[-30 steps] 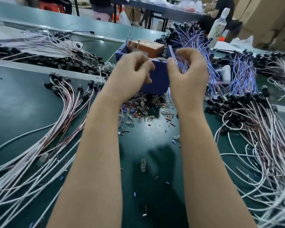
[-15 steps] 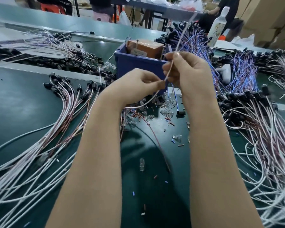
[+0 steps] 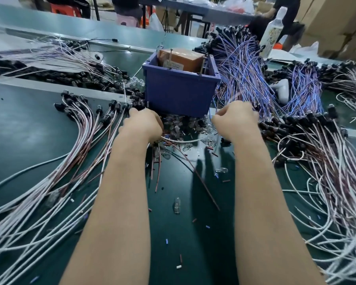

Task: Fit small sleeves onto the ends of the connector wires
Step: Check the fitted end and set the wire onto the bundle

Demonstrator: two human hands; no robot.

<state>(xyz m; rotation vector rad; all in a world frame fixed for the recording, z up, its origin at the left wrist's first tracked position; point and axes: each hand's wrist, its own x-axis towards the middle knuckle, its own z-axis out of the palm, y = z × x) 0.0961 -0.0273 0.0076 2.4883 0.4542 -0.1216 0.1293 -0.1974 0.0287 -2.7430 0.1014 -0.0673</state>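
Note:
Both hands are down on the green mat in front of the blue bin [image 3: 177, 93]. My left hand [image 3: 143, 125] has curled fingers and grips a white and red connector wire [image 3: 183, 140] that runs to the right from under it. My right hand [image 3: 235, 120] is curled at the right end of the pile of small clear sleeves [image 3: 185, 124]; its fingertips are hidden, so what it pinches cannot be seen. Loose sleeve pieces, red, blue and white, lie scattered on the mat [image 3: 195, 220].
Bundles of white and red wires with black connectors lie at left [image 3: 84, 124] and right [image 3: 317, 145]. Blue and purple wire bundles [image 3: 243, 75] pile up behind the bin. A brown box [image 3: 180, 59] sits inside the bin. A white bottle [image 3: 272, 30] stands at the back right.
Both hands have dropped from in front of the bin, where they held a wire up between them, to the mat beside the sleeve pile. The wire now lies low between them.

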